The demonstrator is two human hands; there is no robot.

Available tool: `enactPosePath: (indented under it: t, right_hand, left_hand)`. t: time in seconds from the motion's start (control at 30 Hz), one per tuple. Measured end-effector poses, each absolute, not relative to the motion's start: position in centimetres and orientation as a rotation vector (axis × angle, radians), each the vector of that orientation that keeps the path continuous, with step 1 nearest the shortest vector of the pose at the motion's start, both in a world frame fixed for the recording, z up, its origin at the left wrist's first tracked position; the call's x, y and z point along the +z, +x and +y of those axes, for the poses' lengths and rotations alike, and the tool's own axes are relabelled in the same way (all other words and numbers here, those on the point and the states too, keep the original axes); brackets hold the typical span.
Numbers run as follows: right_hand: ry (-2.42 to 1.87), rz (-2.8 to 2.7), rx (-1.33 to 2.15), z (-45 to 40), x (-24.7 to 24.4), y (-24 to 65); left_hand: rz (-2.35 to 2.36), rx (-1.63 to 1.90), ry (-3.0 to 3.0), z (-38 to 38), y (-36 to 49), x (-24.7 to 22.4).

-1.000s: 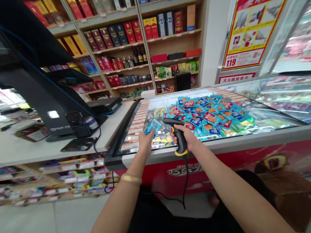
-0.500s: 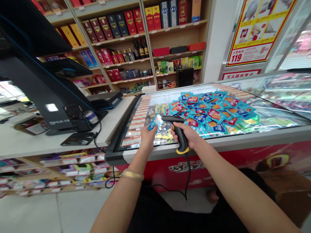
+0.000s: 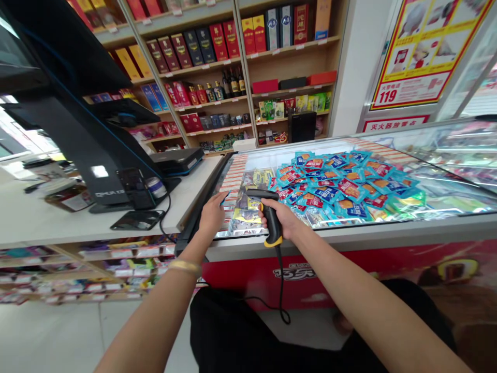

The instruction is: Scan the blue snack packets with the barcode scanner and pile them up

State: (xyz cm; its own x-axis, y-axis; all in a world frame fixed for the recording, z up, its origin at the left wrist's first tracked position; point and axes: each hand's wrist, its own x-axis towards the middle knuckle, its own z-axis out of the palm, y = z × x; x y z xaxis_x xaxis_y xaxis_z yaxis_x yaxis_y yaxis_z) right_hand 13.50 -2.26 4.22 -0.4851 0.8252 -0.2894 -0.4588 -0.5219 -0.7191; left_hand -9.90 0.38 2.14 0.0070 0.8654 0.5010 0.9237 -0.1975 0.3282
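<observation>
Barcode scanner [image 3: 273,224] is clamped in the right hand [image 3: 286,219] over the glass-topped chest's [image 3: 334,234] near edge; by the left hand [image 3: 211,214], just drawn leftward, a mostly hidden blue sachet [image 3: 224,198] is pinched, now separated from the scanner.

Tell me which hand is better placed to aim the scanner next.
The right hand, most likely: it holds the scanner by its handle. The left hand is apart from it, off to the left, with something blue, mostly hidden, at its fingertips.
</observation>
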Motion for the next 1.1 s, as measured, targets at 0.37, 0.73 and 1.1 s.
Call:
enactPosePath:
  t: [0.37, 0.73, 1.1]
  right_hand:
    - [-0.789, -0.690, 2.080, -2.0, 3.7, 11.6]
    - [-0.688, -0.670, 1.843, -2.7, 3.2, 21.1]
    - [-0.660, -0.607, 1.551, -2.5, 2.8, 28.1]
  left_hand:
    - [-2.145, -0.343, -1.965, 0.3, -10.5, 1.7]
    - [-1.599, -1.175, -2.369, 2.3, 0.8, 0.7]
    - [-1.336, -0.829, -2.604, 1.9, 14.3, 2.1]
